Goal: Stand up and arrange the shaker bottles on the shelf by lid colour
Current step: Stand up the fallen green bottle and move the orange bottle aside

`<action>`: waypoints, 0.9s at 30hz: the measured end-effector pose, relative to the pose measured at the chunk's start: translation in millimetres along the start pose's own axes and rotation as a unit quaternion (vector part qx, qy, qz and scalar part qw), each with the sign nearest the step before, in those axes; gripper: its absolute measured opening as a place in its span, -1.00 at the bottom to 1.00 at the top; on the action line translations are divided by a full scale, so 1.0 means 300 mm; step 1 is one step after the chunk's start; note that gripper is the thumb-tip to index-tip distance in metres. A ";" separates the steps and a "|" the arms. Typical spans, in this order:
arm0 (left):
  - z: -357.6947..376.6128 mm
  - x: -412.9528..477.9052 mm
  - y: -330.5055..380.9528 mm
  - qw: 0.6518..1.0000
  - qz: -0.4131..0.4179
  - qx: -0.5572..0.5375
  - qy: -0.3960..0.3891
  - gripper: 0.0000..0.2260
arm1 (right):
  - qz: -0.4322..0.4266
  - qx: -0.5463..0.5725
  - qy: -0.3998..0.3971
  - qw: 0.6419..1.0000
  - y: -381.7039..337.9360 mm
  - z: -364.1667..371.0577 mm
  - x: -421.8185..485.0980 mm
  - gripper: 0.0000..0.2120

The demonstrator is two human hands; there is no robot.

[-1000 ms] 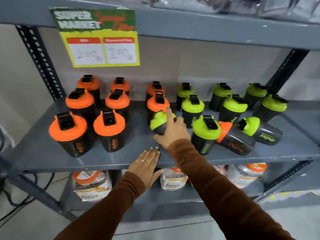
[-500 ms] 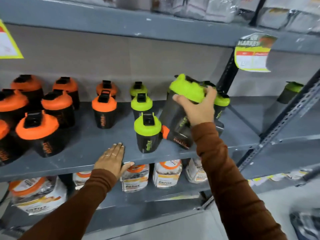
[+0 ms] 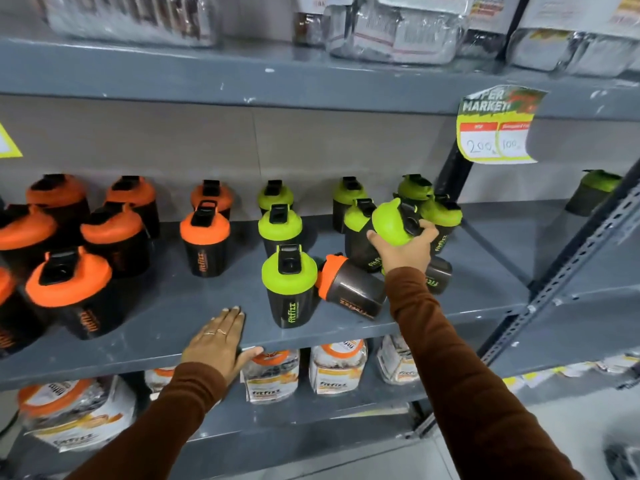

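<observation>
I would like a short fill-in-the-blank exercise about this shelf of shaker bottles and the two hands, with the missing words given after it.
1. The right hand holds a dark plastic shaker bottle with a ____ lid.
2. The left hand rests flat on the front edge of the grey metal ____.
3. The orange-lidded dark bottle among the green ones is lying on its ____.
4. The standing orange-lidded bottles are grouped on the ____ part of the shelf.

Missing words: green; shelf; side; left
</observation>
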State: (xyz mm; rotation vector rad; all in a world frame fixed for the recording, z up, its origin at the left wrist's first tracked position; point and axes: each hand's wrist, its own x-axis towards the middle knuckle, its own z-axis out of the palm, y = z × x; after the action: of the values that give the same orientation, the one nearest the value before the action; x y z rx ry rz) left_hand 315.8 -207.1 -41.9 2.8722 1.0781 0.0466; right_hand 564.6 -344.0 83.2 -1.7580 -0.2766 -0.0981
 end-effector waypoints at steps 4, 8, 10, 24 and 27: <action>-0.012 -0.003 0.004 1.000 -0.004 0.004 -0.008 0.20 | -0.044 -0.098 -0.025 0.994 0.018 0.011 0.018 -0.21; -0.017 -0.006 0.005 1.000 -0.001 0.008 -0.014 0.20 | -0.040 -0.188 -0.052 0.980 0.053 0.017 0.015 -0.18; -0.017 -0.006 0.004 1.000 -0.001 0.010 -0.012 0.20 | -0.039 -0.198 -0.055 0.978 0.068 0.017 0.010 -0.17; -0.041 -0.015 0.021 0.999 0.011 0.033 -0.010 -0.33 | -0.065 -0.189 -0.018 0.980 0.102 -0.006 -0.037 -0.19; -0.037 -0.015 0.020 0.999 0.013 0.031 -0.006 -0.33 | -0.047 -0.216 -0.021 0.975 0.107 -0.011 -0.050 -0.17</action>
State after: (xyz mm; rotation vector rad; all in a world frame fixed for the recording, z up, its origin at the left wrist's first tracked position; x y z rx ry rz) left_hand 315.6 -213.9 -30.3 2.9369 1.0584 -0.0028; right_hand 558.1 -354.9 50.1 -2.1812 -0.3927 -0.2017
